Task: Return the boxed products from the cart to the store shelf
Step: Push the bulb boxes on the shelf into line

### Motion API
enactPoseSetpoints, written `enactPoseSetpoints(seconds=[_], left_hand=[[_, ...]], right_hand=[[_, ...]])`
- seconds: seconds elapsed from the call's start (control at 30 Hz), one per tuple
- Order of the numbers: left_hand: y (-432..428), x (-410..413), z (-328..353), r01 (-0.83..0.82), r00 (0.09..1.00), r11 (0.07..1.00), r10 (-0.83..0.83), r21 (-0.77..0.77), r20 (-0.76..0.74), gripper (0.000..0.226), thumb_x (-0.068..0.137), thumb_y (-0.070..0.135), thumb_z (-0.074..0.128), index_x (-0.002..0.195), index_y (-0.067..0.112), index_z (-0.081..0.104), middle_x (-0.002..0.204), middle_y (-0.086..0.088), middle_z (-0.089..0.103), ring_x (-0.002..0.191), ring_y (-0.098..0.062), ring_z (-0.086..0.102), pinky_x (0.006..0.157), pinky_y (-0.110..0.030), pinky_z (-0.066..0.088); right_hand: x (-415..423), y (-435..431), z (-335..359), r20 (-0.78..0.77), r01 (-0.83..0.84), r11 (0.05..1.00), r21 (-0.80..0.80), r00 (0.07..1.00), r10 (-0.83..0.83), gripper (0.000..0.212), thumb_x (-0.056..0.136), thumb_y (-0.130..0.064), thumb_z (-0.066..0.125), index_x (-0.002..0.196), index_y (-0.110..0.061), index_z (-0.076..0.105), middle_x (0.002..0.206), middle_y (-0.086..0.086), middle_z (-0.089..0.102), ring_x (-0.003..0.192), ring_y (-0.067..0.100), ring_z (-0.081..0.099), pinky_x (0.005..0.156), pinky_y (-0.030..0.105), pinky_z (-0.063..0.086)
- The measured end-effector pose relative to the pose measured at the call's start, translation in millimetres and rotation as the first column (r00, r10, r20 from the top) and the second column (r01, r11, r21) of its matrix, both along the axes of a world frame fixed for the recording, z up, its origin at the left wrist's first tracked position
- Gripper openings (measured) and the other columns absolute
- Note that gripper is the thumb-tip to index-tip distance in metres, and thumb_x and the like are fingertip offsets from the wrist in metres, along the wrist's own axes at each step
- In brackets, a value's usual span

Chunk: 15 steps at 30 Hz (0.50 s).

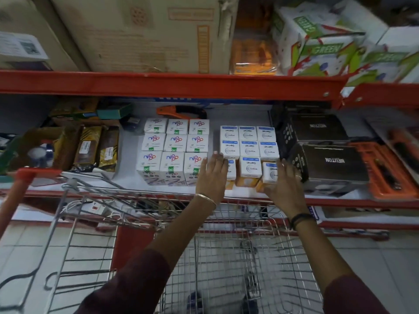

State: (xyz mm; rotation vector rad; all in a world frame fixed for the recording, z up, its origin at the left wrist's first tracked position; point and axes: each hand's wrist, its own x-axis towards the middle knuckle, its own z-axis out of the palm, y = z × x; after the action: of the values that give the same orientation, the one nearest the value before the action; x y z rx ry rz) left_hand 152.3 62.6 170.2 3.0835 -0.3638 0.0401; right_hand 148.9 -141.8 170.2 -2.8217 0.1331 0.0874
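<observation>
Small white boxes with blue labels [249, 148] stand in a three-by-three block on the white shelf [215, 116]. To their left is a like block of white boxes with colourful logos [174, 143]. My left hand [213, 175] lies flat against the left side of the front row of blue-label boxes, fingers straight. My right hand [285, 184] presses flat against the right side of that row, next to the front right box [270, 172]. Neither hand grips a box. The wire cart [238, 257] below my arms shows no boxes inside.
Black Neutron boxes [333, 159] sit right of my right hand, with orange tool cases [385, 171] beyond. Brown packets [90, 148] stand at the left. An orange tape dispenser [181, 111] lies behind the boxes. A red shelf beam [158, 83] hangs above, carrying cardboard cartons.
</observation>
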Motion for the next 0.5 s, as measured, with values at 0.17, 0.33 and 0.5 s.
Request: enactPoseSetpoints(seconds=[0.17, 0.33, 0.5], left_hand=[[-10, 10, -9, 0.015, 0.995, 0.97, -0.037, 0.241, 0.089, 0.065, 0.075, 0.011, 0.064, 0.133, 0.008, 0.034, 0.138, -0.01, 0.049, 0.138, -0.028, 0.032, 0.115, -0.049, 0.024], [-11, 13, -13, 0.044, 0.981, 0.968, -0.089, 0.248, 0.173, 0.048, 0.065, 0.013, 0.066, 0.112, 0.016, 0.06, 0.11, 0.0, 0.069, 0.117, -0.02, 0.058, 0.103, -0.044, 0.046], [-13, 15, -15, 0.015, 0.983, 0.964, -0.062, 0.264, 0.172, 0.063, 0.057, 0.013, 0.076, 0.116, 0.013, 0.055, 0.114, -0.003, 0.066, 0.117, -0.022, 0.057, 0.104, -0.047, 0.043]], right_hand=[[13, -7, -1, -0.044, -0.112, 0.987, -0.114, 0.993, 0.108, 0.087, 0.075, -0.014, 0.074, 0.145, -0.012, 0.022, 0.151, 0.012, 0.027, 0.136, 0.033, 0.027, 0.11, 0.043, 0.035], [21, -13, 0, -0.003, -0.158, 0.987, -0.04, 0.987, 0.158, 0.076, 0.073, -0.005, 0.074, 0.138, -0.011, 0.036, 0.141, 0.012, 0.039, 0.125, 0.033, 0.04, 0.104, 0.044, 0.043], [26, -18, -2, 0.045, -0.2, 0.98, -0.011, 0.979, 0.2, 0.07, 0.074, 0.002, 0.068, 0.136, -0.011, 0.039, 0.139, 0.009, 0.043, 0.12, 0.032, 0.044, 0.097, 0.044, 0.048]])
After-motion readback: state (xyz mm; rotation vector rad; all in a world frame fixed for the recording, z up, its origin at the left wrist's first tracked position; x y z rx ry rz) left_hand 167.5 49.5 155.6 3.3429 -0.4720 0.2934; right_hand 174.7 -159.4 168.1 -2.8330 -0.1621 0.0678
